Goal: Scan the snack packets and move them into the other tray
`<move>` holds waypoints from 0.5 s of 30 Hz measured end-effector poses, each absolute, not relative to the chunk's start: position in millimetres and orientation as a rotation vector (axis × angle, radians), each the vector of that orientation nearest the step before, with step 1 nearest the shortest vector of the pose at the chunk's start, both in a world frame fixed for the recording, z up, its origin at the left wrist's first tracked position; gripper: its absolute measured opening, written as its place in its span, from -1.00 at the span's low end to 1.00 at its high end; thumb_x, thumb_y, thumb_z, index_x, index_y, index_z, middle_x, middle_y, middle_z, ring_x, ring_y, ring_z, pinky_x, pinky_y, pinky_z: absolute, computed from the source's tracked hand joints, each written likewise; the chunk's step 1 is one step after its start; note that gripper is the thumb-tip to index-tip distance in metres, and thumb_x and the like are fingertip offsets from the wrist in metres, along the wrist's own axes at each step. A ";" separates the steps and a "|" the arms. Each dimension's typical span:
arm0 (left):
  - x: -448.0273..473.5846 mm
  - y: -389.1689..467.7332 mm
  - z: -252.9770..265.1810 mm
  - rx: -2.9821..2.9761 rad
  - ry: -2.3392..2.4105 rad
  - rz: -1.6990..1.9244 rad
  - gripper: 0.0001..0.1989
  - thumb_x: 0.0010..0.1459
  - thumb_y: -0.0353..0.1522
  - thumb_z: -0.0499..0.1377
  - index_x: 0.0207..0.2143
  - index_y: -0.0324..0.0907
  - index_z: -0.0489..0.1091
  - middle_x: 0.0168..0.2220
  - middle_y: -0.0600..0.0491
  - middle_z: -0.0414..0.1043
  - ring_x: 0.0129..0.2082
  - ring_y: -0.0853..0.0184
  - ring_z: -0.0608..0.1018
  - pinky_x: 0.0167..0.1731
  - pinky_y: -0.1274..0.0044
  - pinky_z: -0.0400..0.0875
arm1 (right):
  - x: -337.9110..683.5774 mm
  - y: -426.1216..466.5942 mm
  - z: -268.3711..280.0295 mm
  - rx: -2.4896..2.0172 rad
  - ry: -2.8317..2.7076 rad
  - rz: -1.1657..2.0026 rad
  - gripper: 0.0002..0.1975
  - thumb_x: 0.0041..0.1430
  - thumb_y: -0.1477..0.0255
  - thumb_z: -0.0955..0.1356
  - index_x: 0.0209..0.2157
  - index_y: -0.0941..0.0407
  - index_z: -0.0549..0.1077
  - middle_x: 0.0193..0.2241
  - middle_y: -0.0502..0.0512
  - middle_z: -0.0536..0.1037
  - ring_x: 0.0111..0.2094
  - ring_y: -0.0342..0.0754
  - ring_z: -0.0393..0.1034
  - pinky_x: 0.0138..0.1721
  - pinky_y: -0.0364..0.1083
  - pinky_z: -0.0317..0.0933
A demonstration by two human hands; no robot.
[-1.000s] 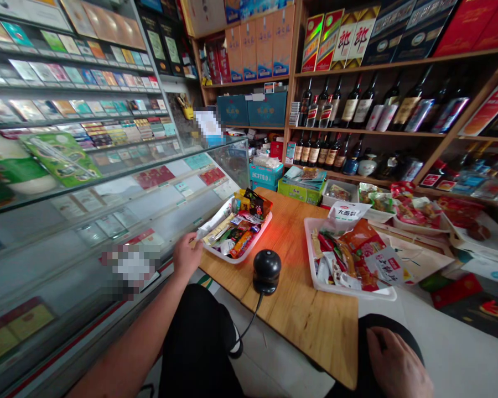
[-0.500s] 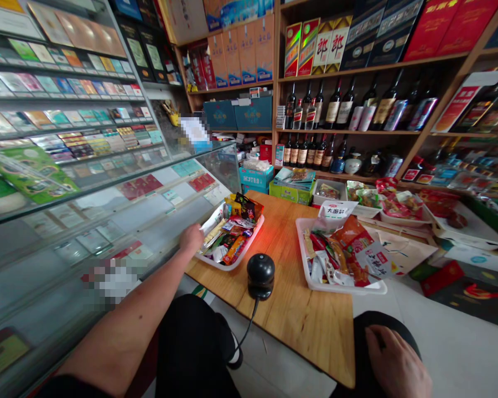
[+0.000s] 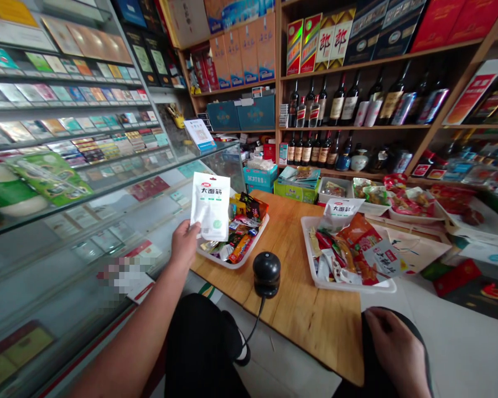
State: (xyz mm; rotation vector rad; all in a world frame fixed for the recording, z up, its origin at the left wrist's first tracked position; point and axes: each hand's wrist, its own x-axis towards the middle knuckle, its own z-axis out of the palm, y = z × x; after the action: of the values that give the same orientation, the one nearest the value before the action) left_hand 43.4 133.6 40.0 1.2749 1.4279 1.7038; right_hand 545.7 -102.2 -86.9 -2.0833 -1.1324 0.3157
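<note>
My left hand (image 3: 185, 242) pinches a white snack packet (image 3: 211, 207) by its lower left corner, holding it upright with its printed front towards me. Behind and below the packet, a white tray (image 3: 235, 266) of mixed snack packets stands on the wooden table (image 3: 302, 326). My right hand (image 3: 396, 345) rests on my knee, fingers loosely curled, with nothing visible in it. A black dome-shaped device (image 3: 266, 271) with a cable stands between this tray and a second snack tray (image 3: 357, 287) on the right.
A glass display counter (image 3: 141, 221) with flat packs runs along my left. Wooden shelves (image 3: 344, 128) with bottles and boxes stand behind the table. Snack trays (image 3: 369, 210) and cartons (image 3: 296, 190) sit beyond it. The device's cable (image 3: 255, 326) hangs over the table's front edge.
My left hand has lifted the white snack packet from the left tray's side and turned its front towards me. My right hand stays on my knee. The view has shifted slightly.
</note>
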 end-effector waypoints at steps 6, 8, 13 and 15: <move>110.0 91.7 53.1 0.908 0.906 1.523 -0.65 0.00 -0.28 0.42 -0.17 -0.20 0.47 -0.21 0.02 0.59 -0.31 0.34 0.61 -0.33 0.52 0.51 | 474.7 -44.8 -11.8 -1.663 -1.283 0.496 -0.58 0.20 0.04 0.35 -0.25 0.11 0.58 -0.26 0.16 0.63 -0.23 0.05 0.50 -0.17 -0.03 0.33; 127.8 80.5 56.4 0.813 0.770 1.422 -0.73 0.06 -0.37 0.39 -0.17 -0.18 0.48 -0.19 0.03 0.60 -0.27 0.35 0.63 -0.31 0.54 0.52 | 444.2 -26.1 8.8 -1.506 -1.325 0.648 -0.61 0.22 0.07 0.36 -0.26 0.13 0.58 -0.34 0.14 0.61 -0.29 0.00 0.46 -0.22 -0.04 0.30; 167.5 49.2 59.4 0.617 0.563 1.188 -0.88 0.20 -0.44 0.26 -0.19 -0.15 0.48 -0.30 0.04 0.59 -0.35 0.34 0.62 -0.39 0.53 0.52 | 380.3 8.9 42.5 -1.081 -1.261 1.159 -0.58 0.17 0.13 0.45 -0.08 0.15 0.54 -0.23 0.12 0.62 -0.26 -0.08 0.46 -0.19 -0.09 0.33; 180.9 35.7 57.8 0.569 0.493 1.133 -0.92 0.22 -0.44 0.24 -0.21 -0.18 0.48 -0.33 0.02 0.55 -0.38 0.37 0.59 -0.40 0.54 0.51 | 364.2 15.9 52.5 -0.948 -1.179 1.363 -0.55 0.13 0.14 0.48 -0.06 0.15 0.52 -0.17 0.12 0.62 -0.22 -0.10 0.48 -0.18 -0.12 0.35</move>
State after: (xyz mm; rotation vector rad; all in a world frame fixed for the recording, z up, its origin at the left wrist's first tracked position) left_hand 180.9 35.7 57.8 0.5686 0.4930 1.1327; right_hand 364.2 15.9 52.5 -0.9481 -1.1789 1.3626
